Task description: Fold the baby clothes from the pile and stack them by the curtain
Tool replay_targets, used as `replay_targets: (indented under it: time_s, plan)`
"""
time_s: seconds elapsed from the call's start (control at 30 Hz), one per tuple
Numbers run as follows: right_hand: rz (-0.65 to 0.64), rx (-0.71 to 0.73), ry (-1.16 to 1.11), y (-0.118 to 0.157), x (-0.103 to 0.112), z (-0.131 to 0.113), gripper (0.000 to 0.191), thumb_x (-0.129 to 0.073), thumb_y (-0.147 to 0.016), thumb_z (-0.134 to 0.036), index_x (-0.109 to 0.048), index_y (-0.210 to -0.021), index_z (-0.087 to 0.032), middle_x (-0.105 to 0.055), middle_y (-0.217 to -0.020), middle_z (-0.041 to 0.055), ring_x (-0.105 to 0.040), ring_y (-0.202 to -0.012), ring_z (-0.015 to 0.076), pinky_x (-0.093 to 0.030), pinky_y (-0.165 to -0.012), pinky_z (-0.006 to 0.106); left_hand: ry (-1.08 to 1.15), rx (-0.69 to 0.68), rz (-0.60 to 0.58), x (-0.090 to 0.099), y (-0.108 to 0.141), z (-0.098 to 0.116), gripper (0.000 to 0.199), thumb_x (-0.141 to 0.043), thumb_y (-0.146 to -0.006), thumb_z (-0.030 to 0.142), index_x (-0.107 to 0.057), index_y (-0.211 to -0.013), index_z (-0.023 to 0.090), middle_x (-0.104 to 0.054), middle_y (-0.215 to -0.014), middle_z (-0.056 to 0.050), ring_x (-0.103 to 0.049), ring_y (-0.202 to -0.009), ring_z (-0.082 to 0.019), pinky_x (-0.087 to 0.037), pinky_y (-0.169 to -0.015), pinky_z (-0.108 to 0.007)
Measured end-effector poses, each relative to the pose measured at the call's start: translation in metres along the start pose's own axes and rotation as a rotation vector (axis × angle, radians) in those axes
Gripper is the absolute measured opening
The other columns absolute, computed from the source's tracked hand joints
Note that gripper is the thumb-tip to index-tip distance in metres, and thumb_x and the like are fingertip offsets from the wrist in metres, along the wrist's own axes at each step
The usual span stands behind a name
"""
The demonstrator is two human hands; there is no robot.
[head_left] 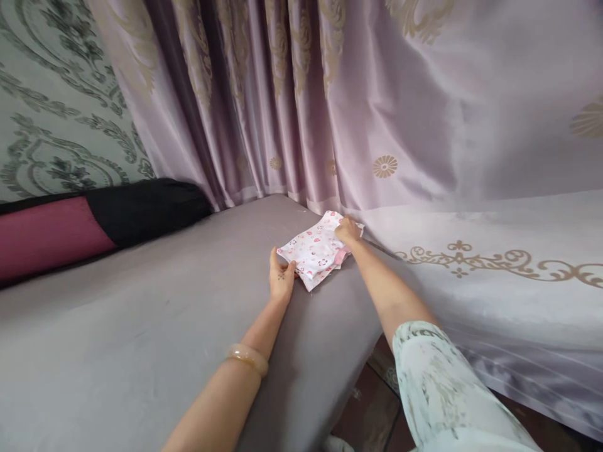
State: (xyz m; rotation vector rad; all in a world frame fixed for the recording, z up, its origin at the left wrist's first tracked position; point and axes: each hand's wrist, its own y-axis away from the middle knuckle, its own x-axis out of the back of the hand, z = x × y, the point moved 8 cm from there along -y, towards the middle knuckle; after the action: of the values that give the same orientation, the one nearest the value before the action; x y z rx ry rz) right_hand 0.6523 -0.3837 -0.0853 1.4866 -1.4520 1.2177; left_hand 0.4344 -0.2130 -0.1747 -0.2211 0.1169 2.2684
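Observation:
A small folded garment (315, 246), white with pink and red prints and a pink trim, lies near the far corner of the grey-covered bed (155, 314). My left hand (281, 277) pinches its near left edge, the thumb on top and the fingers partly hidden under the cloth. At the far right edge, my right hand (347, 231) is closed on the fabric with its fingers curled in. Layers of cloth show along the front edge. Which kind of garment it is, I cannot tell.
A black and maroon bolster (98, 223) runs along the patterned wall at left. Shiny purple curtains (301, 113) hang behind the bed and down its right side, over a white band with gold scrolls. Dark floor tiles (365, 408) show below the bed's right edge.

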Motion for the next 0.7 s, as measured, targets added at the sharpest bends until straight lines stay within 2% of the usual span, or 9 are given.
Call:
replay_targets:
  time_s: [0.1, 0.2, 0.33, 0.4, 0.53, 0.7]
  plan:
    - [0.031, 0.011, 0.045, 0.004, -0.005, -0.001, 0.048, -0.048, -0.084, -0.008, -0.047, -0.132, -0.008, -0.064, -0.118, 0.0196, -0.06, -0.112, 0.0287, -0.048, -0.088, 0.038, -0.08, -0.047, -0.021, 0.0, 0.003, 0.004, 0.07, -0.064, -0.083, 0.032, -0.037, -0.146, 0.019, -0.056, -0.071, 0.003, -0.058, -0.064, -0.012, -0.052, -0.066, -0.026]
    - [0.13, 0.098, 0.158, 0.01, -0.005, -0.006, 0.044, -0.047, -0.083, -0.009, -0.054, -0.127, -0.008, -0.057, -0.126, 0.0213, -0.052, -0.12, 0.0302, -0.041, -0.096, 0.039, -0.264, -0.099, -0.041, -0.002, 0.007, 0.013, 0.053, -0.059, -0.085, 0.043, -0.056, -0.131, 0.017, -0.052, -0.068, 0.003, -0.053, -0.063, -0.012, -0.048, -0.066, -0.025]
    - [0.195, 0.217, 0.217, 0.016, -0.01, -0.007, 0.04, -0.042, -0.085, -0.012, -0.059, -0.122, -0.008, -0.054, -0.13, 0.0211, -0.044, -0.124, 0.0312, -0.031, -0.101, 0.041, -0.473, -0.136, -0.039, -0.003, 0.012, 0.021, 0.056, -0.063, -0.08, 0.05, -0.063, -0.124, 0.015, -0.056, -0.074, 0.0, -0.054, -0.069, -0.014, -0.046, -0.072, -0.028]
    - [0.175, 0.21, 0.2, 0.015, -0.015, -0.002, 0.041, -0.037, -0.09, -0.017, -0.056, -0.125, -0.007, -0.054, -0.131, 0.0209, -0.041, -0.126, 0.0309, -0.028, -0.103, 0.042, -0.512, -0.127, -0.038, -0.003, 0.013, 0.02, 0.058, -0.068, -0.077, 0.049, -0.063, -0.123, 0.014, -0.058, -0.077, -0.002, -0.057, -0.074, -0.016, -0.046, -0.076, -0.029]
    - [0.067, 0.099, 0.155, 0.01, -0.027, 0.011, 0.049, -0.024, -0.097, -0.031, -0.051, -0.132, -0.008, -0.053, -0.136, 0.0183, -0.039, -0.129, 0.0301, -0.019, -0.109, 0.048, -0.509, -0.108, -0.033, -0.002, 0.011, 0.017, 0.058, -0.073, -0.072, 0.045, -0.064, -0.121, 0.015, -0.059, -0.081, -0.004, -0.058, -0.078, -0.018, -0.046, -0.082, -0.032]
    - [0.009, 0.06, 0.14, 0.005, -0.029, 0.015, 0.052, -0.023, -0.098, -0.035, -0.05, -0.133, -0.007, -0.051, -0.139, 0.0183, -0.039, -0.131, 0.0299, -0.017, -0.111, 0.049, -0.439, -0.126, -0.01, 0.0, 0.014, 0.02, 0.054, -0.077, -0.07, 0.04, -0.066, -0.116, 0.016, -0.058, -0.081, -0.003, -0.058, -0.077, -0.019, -0.046, -0.082, -0.032]
